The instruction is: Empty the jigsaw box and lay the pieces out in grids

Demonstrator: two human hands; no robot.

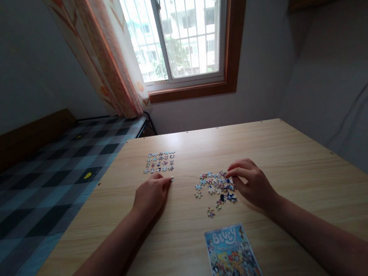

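My left hand rests on the wooden table with its fingers drawn together, pinching a tiny puzzle piece at the fingertips. Just beyond it lie sorted puzzle pieces laid out in neat rows. My right hand sits at the right edge of a loose heap of puzzle pieces, fingers curled and tips pinched over the heap; what they hold is too small to make out. A stray piece lies nearer me.
A colourful puzzle picture card lies flat at the table's near edge. A bed with a checked blue cover stands left of the table. A barred window and a curtain are behind.
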